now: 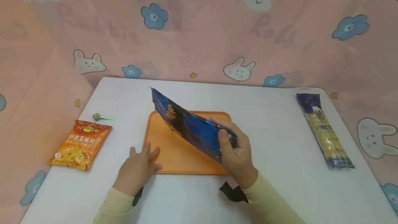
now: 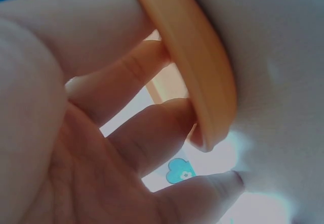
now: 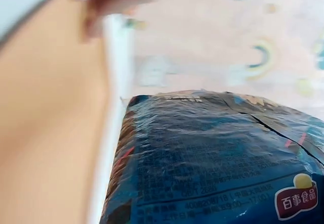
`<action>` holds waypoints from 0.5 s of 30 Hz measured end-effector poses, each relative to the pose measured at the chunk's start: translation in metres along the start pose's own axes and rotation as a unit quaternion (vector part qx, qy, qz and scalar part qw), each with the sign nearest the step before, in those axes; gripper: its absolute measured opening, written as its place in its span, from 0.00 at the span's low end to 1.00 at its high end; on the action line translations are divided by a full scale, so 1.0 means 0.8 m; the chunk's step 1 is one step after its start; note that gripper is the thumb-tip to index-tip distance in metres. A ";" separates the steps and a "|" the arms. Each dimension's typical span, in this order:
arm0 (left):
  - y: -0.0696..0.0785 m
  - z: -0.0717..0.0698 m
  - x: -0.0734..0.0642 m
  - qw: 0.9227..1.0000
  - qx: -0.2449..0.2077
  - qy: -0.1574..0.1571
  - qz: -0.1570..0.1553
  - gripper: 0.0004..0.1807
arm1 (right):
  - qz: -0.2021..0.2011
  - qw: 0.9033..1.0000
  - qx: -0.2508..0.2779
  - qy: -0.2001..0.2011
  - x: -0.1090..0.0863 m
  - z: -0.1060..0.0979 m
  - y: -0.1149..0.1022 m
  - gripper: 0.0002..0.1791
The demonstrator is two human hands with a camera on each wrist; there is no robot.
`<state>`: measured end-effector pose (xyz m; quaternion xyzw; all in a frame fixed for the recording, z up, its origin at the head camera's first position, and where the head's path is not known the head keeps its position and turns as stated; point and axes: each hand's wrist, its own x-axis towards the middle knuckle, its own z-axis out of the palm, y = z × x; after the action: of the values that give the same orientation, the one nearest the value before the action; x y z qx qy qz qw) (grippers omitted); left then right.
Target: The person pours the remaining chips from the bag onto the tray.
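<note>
My right hand (image 1: 237,158) grips one end of a blue snack bag (image 1: 191,127), thumb on the near face. The bag is held tilted above an orange tray (image 1: 169,153), its far end raised to the left. In the right wrist view the bag's printed back (image 3: 202,158) fills the lower part. At the tray's front left corner rests my left hand (image 1: 136,170), fingers spread. The left wrist view shows its fingers and thumb at the tray's rim (image 2: 197,67).
On the left of the white table (image 1: 267,127) lie an orange bag of corn chips (image 1: 82,144) and a lollipop (image 1: 97,116). A long yellow and blue packet (image 1: 324,130) lies at the right. Black tape (image 1: 233,193) sticks to the table's front. A pink patterned cloth (image 1: 199,37) stands behind.
</note>
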<state>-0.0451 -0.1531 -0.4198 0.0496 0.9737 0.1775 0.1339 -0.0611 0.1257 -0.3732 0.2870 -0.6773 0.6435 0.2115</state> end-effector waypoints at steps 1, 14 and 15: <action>0.000 0.000 0.000 1.000 0.001 0.000 0.001 0.33 | -0.011 1.000 0.009 0.005 0.003 -0.002 -0.007 0.18; -0.002 0.003 -0.002 1.000 0.010 0.009 0.013 0.32 | -0.004 1.000 -0.010 -0.006 -0.012 0.008 0.028 0.19; -0.002 0.002 -0.002 1.000 0.010 0.007 0.012 0.32 | 0.000 1.000 -0.008 -0.008 -0.012 0.008 0.028 0.19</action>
<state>-0.0433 -0.1544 -0.4218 0.0610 0.9758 0.1697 0.1240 -0.0679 0.1209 -0.3966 0.2907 -0.6840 0.6358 0.2082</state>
